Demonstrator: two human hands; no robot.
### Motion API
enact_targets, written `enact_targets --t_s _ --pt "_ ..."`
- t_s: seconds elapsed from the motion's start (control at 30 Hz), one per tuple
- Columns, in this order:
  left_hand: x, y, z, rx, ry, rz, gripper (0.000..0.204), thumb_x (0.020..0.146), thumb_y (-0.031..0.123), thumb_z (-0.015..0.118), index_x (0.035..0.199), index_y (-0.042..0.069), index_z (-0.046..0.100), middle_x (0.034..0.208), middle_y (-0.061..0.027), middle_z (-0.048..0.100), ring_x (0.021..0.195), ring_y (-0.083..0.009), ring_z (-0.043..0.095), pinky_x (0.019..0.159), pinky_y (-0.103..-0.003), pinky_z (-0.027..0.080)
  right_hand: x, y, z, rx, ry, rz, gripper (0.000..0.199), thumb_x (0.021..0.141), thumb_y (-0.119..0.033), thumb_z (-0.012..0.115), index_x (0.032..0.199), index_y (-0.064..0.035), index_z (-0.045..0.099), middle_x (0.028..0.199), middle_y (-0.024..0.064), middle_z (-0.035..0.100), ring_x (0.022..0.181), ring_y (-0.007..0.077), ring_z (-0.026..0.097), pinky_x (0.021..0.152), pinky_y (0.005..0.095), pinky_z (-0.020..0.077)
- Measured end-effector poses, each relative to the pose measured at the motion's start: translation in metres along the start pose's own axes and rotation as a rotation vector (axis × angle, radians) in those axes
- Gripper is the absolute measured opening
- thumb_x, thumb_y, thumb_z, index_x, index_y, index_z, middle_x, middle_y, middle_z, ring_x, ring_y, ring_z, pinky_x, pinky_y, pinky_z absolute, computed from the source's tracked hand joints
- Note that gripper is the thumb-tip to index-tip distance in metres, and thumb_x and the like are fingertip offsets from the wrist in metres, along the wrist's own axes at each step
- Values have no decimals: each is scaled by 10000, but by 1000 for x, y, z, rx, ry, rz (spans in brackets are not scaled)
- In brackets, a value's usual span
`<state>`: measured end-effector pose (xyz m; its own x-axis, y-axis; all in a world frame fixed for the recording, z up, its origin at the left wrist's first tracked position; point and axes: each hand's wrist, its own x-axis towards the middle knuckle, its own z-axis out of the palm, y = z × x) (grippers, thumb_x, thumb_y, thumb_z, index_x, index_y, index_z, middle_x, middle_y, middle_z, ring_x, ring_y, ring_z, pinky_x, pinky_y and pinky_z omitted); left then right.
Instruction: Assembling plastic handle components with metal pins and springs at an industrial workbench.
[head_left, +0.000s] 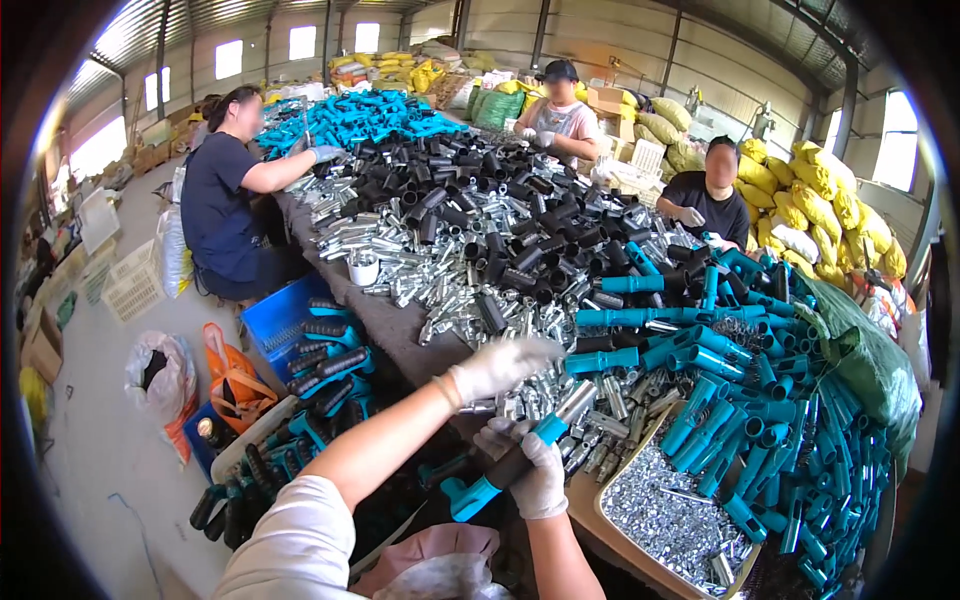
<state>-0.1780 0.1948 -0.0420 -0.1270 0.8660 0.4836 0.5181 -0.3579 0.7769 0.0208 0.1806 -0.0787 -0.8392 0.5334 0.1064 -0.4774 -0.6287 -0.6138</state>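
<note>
Wrapped in a white glove, my right hand grips a tubular hand tool with a teal end, a black sleeve, a teal collar and a bright metal tip. The tool slants up to the right over the table's near edge. My left hand, also gloved, is stretched out above it with fingers extended and apart from the tool. Nothing shows in that hand, which is slightly blurred. Beneath and beyond it lie silver metal fittings. Teal tubular housings are heaped just right of the left fingertips.
A tray of small metal pieces sits at my right. Black sleeves cover the table's middle. Finished-looking teal and black tools fill crates at left, near a blue bin. Three people work around the table; yellow sacks are stacked behind.
</note>
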Motion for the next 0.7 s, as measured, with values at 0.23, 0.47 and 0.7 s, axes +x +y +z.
enact_targets --t_s 0.23,0.47,0.7 --pt "-45 -70 -180 789 758 -500 382 908 377 581 1094 66 703 1114 -192 679 1049 -357 630 949 -430 484 4 0 14 -55 -29 42 348 808 -311 769 971 -57 596 1233 243 621 1230 433 545 1073 609 387" --pt "-30 -89 -156 1021 733 -694 497 838 484 637 1202 149 679 1282 -157 585 1209 -344 536 1039 -441 415 1 -5 5 -35 -28 25 354 809 -266 782 999 -44 583 1258 262 597 1233 447 542 1080 592 397" --pt "-16 -112 -182 911 597 -741 527 819 560 635 1189 192 708 1263 -207 601 1187 -386 543 1046 -439 414 3 -5 10 -13 -31 90 355 806 -271 793 987 -39 593 1265 260 595 1231 428 550 1066 582 413"
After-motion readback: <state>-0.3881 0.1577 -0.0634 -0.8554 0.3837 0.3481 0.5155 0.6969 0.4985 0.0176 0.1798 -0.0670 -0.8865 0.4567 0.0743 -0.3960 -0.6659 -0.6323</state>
